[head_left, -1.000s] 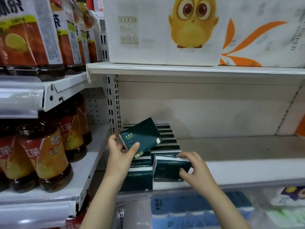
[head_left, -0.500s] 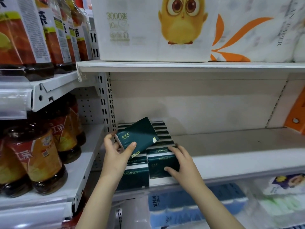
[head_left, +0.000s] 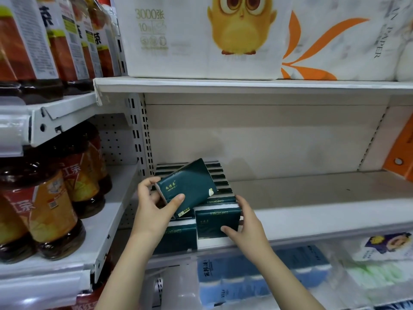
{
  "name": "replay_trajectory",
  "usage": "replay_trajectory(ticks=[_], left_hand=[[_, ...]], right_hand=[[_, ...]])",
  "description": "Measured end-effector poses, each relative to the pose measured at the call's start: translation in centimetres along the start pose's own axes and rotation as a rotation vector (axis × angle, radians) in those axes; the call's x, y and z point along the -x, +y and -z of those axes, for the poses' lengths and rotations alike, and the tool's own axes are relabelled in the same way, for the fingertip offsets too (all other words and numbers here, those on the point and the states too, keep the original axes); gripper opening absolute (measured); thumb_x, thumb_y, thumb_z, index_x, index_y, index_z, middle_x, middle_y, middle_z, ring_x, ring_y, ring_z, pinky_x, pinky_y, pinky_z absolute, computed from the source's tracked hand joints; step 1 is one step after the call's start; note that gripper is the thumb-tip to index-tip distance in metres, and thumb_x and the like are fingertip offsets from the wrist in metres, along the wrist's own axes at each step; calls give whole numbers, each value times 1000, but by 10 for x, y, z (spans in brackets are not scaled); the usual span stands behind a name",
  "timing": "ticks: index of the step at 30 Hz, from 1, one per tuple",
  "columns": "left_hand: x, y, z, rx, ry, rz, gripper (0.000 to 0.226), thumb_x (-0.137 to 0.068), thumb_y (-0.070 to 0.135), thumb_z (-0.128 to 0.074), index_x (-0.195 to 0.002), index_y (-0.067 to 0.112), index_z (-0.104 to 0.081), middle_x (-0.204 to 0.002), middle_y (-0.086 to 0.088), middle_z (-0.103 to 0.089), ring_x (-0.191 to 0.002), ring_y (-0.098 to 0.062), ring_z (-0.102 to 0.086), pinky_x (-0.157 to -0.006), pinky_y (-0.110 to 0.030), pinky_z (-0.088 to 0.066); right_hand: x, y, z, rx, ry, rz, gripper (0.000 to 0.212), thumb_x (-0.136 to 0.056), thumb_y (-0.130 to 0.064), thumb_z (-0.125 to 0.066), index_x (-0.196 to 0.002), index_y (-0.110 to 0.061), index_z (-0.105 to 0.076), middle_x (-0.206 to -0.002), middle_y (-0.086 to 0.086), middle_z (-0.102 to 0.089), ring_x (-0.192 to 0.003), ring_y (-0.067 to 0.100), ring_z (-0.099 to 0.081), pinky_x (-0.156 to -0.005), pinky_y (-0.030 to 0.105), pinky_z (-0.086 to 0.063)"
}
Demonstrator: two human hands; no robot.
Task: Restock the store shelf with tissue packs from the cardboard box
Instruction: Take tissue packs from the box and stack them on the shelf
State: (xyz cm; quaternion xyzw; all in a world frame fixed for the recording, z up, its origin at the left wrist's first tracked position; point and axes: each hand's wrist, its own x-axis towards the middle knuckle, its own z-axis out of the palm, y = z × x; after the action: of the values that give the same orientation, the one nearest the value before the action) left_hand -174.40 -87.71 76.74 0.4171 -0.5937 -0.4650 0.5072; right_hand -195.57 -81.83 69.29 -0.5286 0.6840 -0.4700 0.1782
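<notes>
A: Your right hand has shifted on the front pack since a second ago. Its thumb now presses the pack's dark face, and its fingers curl round the pack's right end.

B: And your left hand?

A: It stays where it was, clamped on a dark green tissue pack. Your thumb lies across the printed face and your fingers curl round the near left edge. You hold that pack tilted, its far corner raised, just above the rows of packs.

B: Where do those rows sit?

A: They sit at the left end of the middle shelf, against the slotted upright. They are two rows side by side, standing on edge. The front pack you grip heads the right row, touching its neighbour, the left front pack.

B: What else is around you?

A: Tea bottles fill the bay to your left. A white toilet-paper bundle with a yellow chick stands on the shelf above. Blue tissue bundles lie on the shelf below.
</notes>
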Motion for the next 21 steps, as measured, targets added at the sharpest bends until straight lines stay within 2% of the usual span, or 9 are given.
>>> replay_trajectory(ticks=[3,7,10,12,15,17,19,21], left_hand=[[1,0,0,-3,-5,0,51,-83,11,-73,-103,42,-37,-101,12,-68,-98,-5,-61,-76,-25,-46],[2,0,0,-28,-40,-8,51,-81,13,-76,-102,41,-39,-107,11,-64,-97,-10,-62,-77,-28,-50],[3,3,0,-51,-76,-18,49,-79,15,-77,-104,41,-44,-110,8,-62,-98,-14,-64,-80,-38,-57],[4,7,-1,-77,-107,-33,47,-78,15,-78,-105,39,-47,-110,9,-62,-95,-14,-65,-79,-39,-59],[8,11,-3,-110,-148,-51,46,-78,14,-78,-105,35,-49,-109,15,-60,-91,-11,-66,-74,-31,-59],[10,11,-6,-147,-179,-52,46,-77,13,-79,-104,35,-49,-107,20,-60,-87,-11,-67,-73,-32,-59],[12,12,-9,-192,-201,-49,46,-75,14,-81,-102,35,-50,-100,26,-61,-84,-13,-68,-73,-36,-59],[14,12,-13,-234,-217,-67,47,-74,16,-82,-101,36,-49,-94,28,-62,-83,-13,-69,-71,-35,-59]], right_hand=[[-2,1,-3,-30,-22,-21,86,-80,-14,-78,-149,-29,-28,-141,-14,-48,-125,9,-50,-101,23,-43],[1,3,5,-34,-79,-16,88,-83,-14,-76,-151,-33,-23,-144,-20,-40,-128,1,-42,-101,10,-34],[2,5,14,-54,-160,-15,88,-86,-13,-72,-152,-34,-18,-148,-20,-33,-131,2,-38,-98,6,-34],[4,4,22,-120,-170,-26,79,-92,-10,-64,-151,-35,-18,-151,-16,-32,-134,5,-37,-93,4,-37],[6,-9,36,-218,-62,10,58,-98,-8,-51,-141,-41,-30,-146,-15,-41,-135,4,-41,-88,1,-39],[5,-21,44,-291,-26,40,46,-99,-22,-53,-135,-45,-38,-142,-20,-45,-129,-8,-42,-91,3,-39],[5,-31,47,-310,-73,77,46,-92,-39,-59,-134,-48,-42,-141,-26,-45,-127,-13,-41,-96,9,-40],[7,-35,46,-257,-133,107,53,-90,-35,-67,-136,-46,-43,-138,-28,-48,-129,-9,-41,-101,19,-42]])
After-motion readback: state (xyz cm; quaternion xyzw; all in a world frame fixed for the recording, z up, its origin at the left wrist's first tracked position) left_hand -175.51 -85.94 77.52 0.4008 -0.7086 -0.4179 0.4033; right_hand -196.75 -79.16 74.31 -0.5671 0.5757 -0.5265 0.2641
